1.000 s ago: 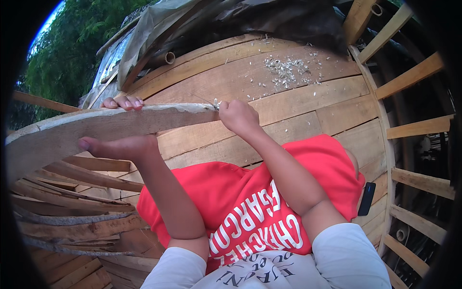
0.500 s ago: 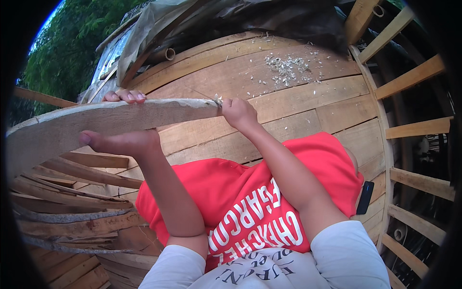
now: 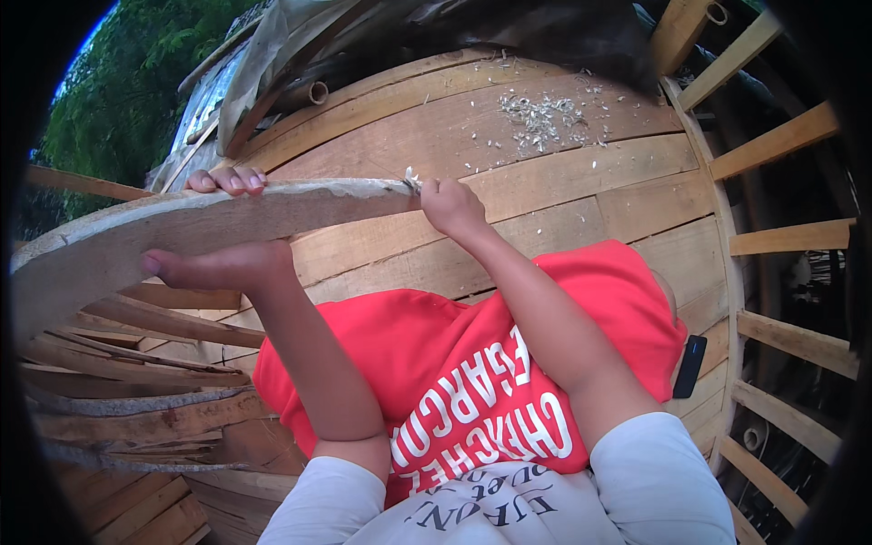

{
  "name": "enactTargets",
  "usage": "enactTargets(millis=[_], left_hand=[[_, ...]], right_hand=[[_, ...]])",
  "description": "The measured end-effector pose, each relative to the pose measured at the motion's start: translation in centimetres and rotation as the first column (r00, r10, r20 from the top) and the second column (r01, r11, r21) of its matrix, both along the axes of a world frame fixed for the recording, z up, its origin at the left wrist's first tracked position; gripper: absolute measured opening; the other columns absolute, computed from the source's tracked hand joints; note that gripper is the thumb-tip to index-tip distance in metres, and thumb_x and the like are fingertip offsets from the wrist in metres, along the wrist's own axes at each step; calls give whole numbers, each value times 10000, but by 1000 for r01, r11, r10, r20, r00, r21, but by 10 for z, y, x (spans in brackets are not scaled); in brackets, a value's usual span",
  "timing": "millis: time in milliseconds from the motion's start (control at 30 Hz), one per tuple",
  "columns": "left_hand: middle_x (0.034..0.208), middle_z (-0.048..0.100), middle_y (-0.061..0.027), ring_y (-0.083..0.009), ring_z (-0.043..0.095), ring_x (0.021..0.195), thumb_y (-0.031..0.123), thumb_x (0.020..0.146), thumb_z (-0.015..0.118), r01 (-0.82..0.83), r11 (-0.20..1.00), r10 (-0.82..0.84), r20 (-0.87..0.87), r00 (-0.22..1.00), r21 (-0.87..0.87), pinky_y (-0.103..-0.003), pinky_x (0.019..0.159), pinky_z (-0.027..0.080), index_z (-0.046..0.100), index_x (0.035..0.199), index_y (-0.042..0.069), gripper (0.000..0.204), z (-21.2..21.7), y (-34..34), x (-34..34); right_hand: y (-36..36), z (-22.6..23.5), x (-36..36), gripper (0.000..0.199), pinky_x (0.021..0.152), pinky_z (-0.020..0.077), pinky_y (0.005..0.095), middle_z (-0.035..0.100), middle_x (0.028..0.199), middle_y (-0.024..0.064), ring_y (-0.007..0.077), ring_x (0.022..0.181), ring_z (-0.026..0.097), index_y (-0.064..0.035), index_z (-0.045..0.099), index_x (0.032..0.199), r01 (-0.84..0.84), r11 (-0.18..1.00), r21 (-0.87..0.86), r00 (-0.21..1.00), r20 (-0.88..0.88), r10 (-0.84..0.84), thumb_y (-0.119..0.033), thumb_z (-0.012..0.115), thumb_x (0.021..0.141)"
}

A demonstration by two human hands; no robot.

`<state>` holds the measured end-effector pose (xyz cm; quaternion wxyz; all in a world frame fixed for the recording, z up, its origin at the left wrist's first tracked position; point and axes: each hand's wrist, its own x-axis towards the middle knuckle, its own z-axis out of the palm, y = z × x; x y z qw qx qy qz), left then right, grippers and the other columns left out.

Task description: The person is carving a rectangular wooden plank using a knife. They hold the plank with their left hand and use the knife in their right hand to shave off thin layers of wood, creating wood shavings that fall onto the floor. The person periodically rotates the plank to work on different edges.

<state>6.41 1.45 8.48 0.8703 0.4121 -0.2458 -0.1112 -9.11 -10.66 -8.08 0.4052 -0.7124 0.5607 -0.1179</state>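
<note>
A long, curved wooden plank (image 3: 204, 218) stands on edge across the left side, its upper edge pale and roughly cut. My left hand (image 3: 227, 263) clasps it, with the thumb on the near face and the fingers over the top edge. At the plank's right end, my right hand (image 3: 451, 207) is closed in a fist. A short dark piece sticks out beside this fist against the plank's edge; the rest is hidden, so its kind cannot be made out. A pale curl of wood shaving (image 3: 411, 176) rises there.
Loose shavings (image 3: 543, 123) lie scattered on the plank floor (image 3: 545, 227). Split wood pieces (image 3: 136, 418) are stacked at the left. Red cloth (image 3: 363, 345) covers my lap. A black phone-like object (image 3: 689, 367) lies near the slatted railing (image 3: 790, 241) on the right.
The plank and my left hand sit slightly higher and further left in view. The shaving curl beside my right fist stands up more. Both hands keep their hold.
</note>
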Motion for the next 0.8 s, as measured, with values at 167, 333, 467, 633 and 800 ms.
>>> enactTargets(millis=[167,333,467,633,800], left_hand=[[692,481,-96,-235,518,654,974,693,296,-68,996,64,73,995,63,-361,657,429,483,848,64,942,0,4,0],[681,474,-94,-229,501,633,972,679,332,87,996,-87,52,995,-7,-366,644,425,493,843,59,941,0,-2,-8],[689,494,-93,-222,524,618,968,685,336,88,996,-87,63,994,-14,-347,618,447,508,845,68,930,1,1,-12],[688,507,-93,-216,538,620,968,692,331,40,999,-39,44,998,-15,-337,608,464,517,848,72,928,-5,8,7],[681,473,-94,-217,488,633,962,693,341,113,993,-112,30,993,-36,-369,658,418,482,831,66,917,-1,0,8]], right_hand=[[7,25,4,515,888,502,512,686,1013,267,447,977,655,-26,732,973,-113,993,39,989,-89,116,-378,357,936],[-6,-15,-5,494,846,532,498,708,1009,223,407,954,684,-46,747,982,-120,988,-94,982,-156,105,-365,372,945],[-25,-19,-23,500,844,529,506,703,1007,233,429,958,673,-35,742,977,-80,993,-83,949,-312,51,-365,369,938],[-9,44,-9,492,858,533,493,719,1027,195,393,992,682,-49,748,1006,-22,998,-51,987,-161,13,-353,367,939],[-3,-12,-15,523,933,494,500,685,1081,254,424,1055,644,-26,723,1056,11,995,96,982,-190,7,-375,352,936]])
